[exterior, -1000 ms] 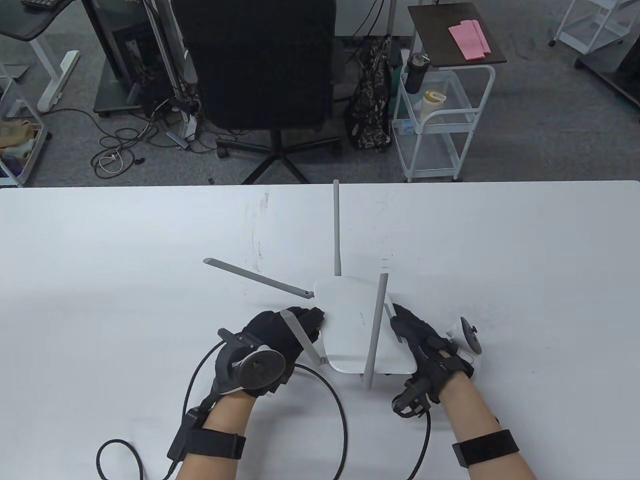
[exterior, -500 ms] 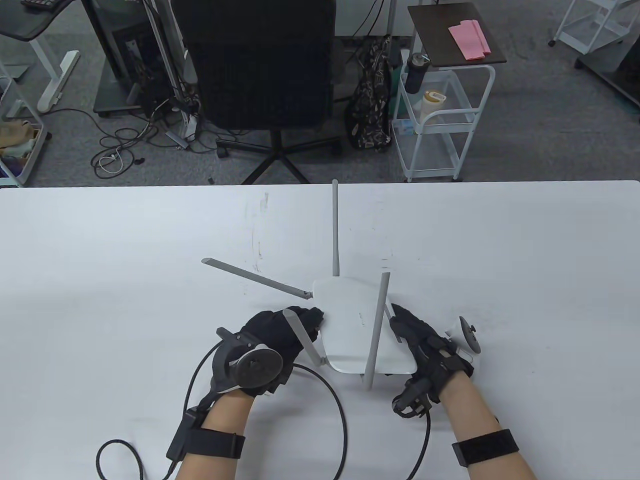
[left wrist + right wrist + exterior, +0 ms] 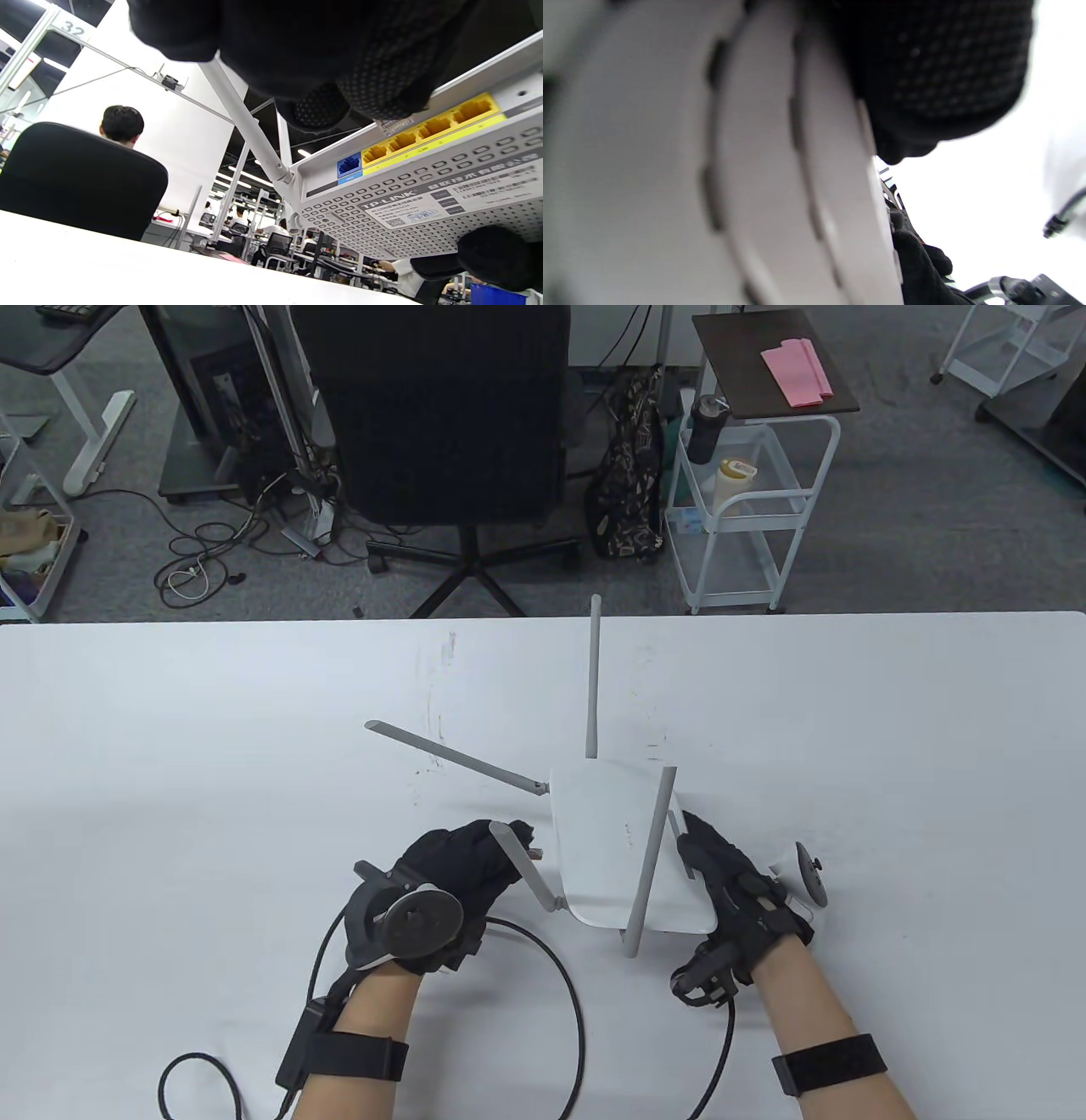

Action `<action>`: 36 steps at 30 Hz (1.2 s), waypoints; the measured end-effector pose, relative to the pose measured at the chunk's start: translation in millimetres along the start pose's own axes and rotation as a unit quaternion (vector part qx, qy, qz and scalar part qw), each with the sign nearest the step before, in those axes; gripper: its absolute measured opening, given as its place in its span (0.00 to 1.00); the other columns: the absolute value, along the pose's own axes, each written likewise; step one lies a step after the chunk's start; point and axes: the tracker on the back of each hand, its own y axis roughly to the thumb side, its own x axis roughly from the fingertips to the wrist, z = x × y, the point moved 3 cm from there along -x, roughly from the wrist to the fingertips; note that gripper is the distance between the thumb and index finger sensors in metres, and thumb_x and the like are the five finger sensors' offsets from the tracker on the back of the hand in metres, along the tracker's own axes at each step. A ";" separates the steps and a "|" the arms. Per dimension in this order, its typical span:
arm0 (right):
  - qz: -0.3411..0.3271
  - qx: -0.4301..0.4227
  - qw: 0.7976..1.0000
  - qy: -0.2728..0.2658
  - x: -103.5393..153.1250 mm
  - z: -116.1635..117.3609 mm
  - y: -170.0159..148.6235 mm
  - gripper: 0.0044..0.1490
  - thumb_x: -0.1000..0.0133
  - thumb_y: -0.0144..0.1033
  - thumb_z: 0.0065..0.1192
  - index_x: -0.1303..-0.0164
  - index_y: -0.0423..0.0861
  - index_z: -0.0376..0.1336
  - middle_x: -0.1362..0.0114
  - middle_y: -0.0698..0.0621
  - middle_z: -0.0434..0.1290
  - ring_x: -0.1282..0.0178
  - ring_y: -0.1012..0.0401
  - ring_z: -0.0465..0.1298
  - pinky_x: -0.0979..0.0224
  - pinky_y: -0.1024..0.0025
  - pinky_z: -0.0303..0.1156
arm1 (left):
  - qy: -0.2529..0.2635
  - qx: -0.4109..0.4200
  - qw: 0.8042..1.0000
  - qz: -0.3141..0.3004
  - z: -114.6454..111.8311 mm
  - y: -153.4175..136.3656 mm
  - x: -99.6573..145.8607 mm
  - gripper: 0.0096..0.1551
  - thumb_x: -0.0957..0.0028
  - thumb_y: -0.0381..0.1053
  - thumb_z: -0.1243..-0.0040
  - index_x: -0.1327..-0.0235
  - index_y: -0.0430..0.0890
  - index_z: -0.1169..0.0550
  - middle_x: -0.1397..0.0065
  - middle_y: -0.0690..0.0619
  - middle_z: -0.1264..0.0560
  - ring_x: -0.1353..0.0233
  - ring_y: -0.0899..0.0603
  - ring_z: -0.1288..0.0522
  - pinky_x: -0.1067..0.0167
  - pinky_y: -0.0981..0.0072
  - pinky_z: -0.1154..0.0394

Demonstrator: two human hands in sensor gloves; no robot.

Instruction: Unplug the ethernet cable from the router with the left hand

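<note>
White plastic four-antenna router [image 3: 612, 848]: right hand [image 3: 728, 882] grips its right edge. Left hand [image 3: 458, 869], just left of it, pinches clear ethernet plug [image 3: 534, 853]; ports empty.

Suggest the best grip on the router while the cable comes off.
On the router, take the plain edge opposite the ports, from the right, fingers underneath. The ports face left toward the left hand pinching the ethernet plug, and the hinged antennas would likely swivel; the rigid shell braces that pull. The right hand grips there.
</note>
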 end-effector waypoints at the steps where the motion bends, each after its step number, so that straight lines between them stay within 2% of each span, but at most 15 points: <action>1: -0.006 0.000 1.000 -0.004 0.3 -0.7 1.2 0.46 0.33 0.38 0.49 0.23 0.27 0.32 0.37 0.28 0.66 0.61 0.51 0.86 0.65 0.72 0.87 | 0.002 -0.008 1.000 0.001 0.1 0.1 0.1 0.27 0.59 0.58 0.27 0.44 0.64 0.20 0.45 0.60 0.16 0.66 0.58 0.15 0.55 0.66 0.15; 7: -0.027 -0.003 1.000 -0.015 1.5 -4.9 5.9 0.46 0.33 0.38 0.48 0.23 0.27 0.32 0.37 0.29 0.66 0.60 0.51 0.86 0.65 0.72 0.87 | 0.010 -0.039 0.999 0.013 0.8 -2.3 1.6 0.27 0.57 0.59 0.29 0.42 0.64 0.21 0.43 0.60 0.16 0.62 0.58 0.14 0.50 0.63 0.16; 11: -0.038 0.002 0.999 -0.021 1.6 -5.5 7.6 0.46 0.33 0.38 0.48 0.23 0.27 0.32 0.37 0.29 0.66 0.60 0.52 0.86 0.65 0.72 0.87 | 0.009 -0.060 0.998 0.022 0.5 -5.5 2.0 0.27 0.55 0.58 0.30 0.40 0.62 0.22 0.41 0.60 0.16 0.55 0.57 0.12 0.44 0.60 0.17; 18: -0.043 0.015 0.998 -0.031 2.8 -6.6 9.4 0.46 0.33 0.39 0.48 0.23 0.28 0.32 0.36 0.29 0.66 0.60 0.52 0.86 0.64 0.71 0.87 | -0.032 -0.102 0.994 0.026 -9.7 -7.9 2.2 0.26 0.56 0.59 0.28 0.41 0.64 0.19 0.40 0.62 0.14 0.46 0.56 0.10 0.40 0.57 0.17; 23: -0.045 0.020 0.998 -0.036 3.5 -7.4 10.2 0.46 0.33 0.39 0.47 0.24 0.27 0.32 0.36 0.29 0.66 0.59 0.52 0.86 0.64 0.71 0.87 | -0.072 -0.113 0.990 0.049 -19.0 -11.0 1.4 0.26 0.55 0.56 0.28 0.41 0.64 0.20 0.38 0.62 0.15 0.41 0.56 0.11 0.35 0.54 0.20; 29: -0.052 0.022 0.997 -0.044 4.4 -9.0 12.6 0.46 0.33 0.39 0.47 0.24 0.27 0.32 0.36 0.30 0.66 0.59 0.52 0.86 0.64 0.71 0.86 | -0.105 -0.126 0.984 0.074 -27.9 -18.9 2.3 0.26 0.54 0.53 0.28 0.39 0.64 0.21 0.36 0.62 0.16 0.39 0.55 0.11 0.29 0.49 0.24; 36: -0.054 0.022 0.997 -0.046 4.9 -8.1 13.1 0.46 0.33 0.39 0.47 0.24 0.27 0.31 0.36 0.29 0.65 0.59 0.52 0.86 0.63 0.71 0.86 | -0.156 -0.155 0.969 0.114 -38.5 -31.0 4.8 0.26 0.55 0.54 0.27 0.41 0.63 0.19 0.37 0.62 0.15 0.37 0.53 0.12 0.27 0.45 0.28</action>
